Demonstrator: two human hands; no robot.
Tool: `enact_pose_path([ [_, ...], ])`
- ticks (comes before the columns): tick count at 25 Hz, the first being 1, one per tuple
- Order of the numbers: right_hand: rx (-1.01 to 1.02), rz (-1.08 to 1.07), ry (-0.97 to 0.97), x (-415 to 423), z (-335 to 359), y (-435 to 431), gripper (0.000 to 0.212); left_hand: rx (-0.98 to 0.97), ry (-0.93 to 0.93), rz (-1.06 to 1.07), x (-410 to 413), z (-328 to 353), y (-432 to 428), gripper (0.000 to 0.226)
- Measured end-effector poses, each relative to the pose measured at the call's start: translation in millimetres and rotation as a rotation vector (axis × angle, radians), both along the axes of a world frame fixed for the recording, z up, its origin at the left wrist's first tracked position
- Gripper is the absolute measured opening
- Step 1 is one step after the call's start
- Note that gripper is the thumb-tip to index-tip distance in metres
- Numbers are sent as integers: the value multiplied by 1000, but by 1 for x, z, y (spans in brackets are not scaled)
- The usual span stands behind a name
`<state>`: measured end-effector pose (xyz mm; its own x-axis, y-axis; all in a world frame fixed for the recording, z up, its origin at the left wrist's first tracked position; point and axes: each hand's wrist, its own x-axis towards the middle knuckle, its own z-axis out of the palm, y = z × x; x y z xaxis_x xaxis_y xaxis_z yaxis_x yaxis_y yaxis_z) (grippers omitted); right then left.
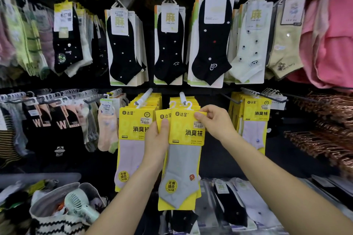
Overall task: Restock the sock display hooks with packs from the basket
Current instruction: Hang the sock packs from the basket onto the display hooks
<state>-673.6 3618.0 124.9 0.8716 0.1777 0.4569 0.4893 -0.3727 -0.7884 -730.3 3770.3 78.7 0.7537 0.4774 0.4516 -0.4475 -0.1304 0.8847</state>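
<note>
Left hand (pixel 156 145) grips the yellow-carded grey sock pack (pixel 183 168) at its 9 o'clock edge, right hand (pixel 215 120) pinches 1 o'clock; its white plastic hanger (pixel 188 105) may miss the white display peg (pixel 182 96) at 12 o'clock and slip.

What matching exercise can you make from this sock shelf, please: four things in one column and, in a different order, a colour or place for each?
Column 1
1. front sock pack
2. rear sock pack
3. small fan
4. heart-print sock

Column 2
A. mint green, lying in the patterned bag
B. black, hanging in the upper row
C. grey sock, top corner pinched by the right hand
D. yellow card under the thumb of the left hand

Pairs: 1-C, 2-D, 3-A, 4-B
</note>
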Motion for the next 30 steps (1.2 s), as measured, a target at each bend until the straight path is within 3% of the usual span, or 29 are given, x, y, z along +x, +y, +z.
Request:
enact_pose_path([
  [6,-28,-45,43,15,10,2,13,-61,-21,185,-8,7,37,25],
  [10,-143,-89,20,26,11,13,8,16,-81,259,-24,13,56,21],
  [16,-236,-194,14,30,5,18,20,117,-13,191,-29,9,47,32],
  [19,-200,-291,-118,22,0,12,31,116,41,81,-21,-1,31,23],
  [22,-56,-78,-217,6,-3,8,14,114,108,-20,-12,-8,14,23],
  [25,-106,131,-153,-4,1,5,8,179,164,-70,-5,-12,-6,22],
  [30,-139,31,-129,10,11,-1,13,148,134,-103,9,-5,-20,7],
])
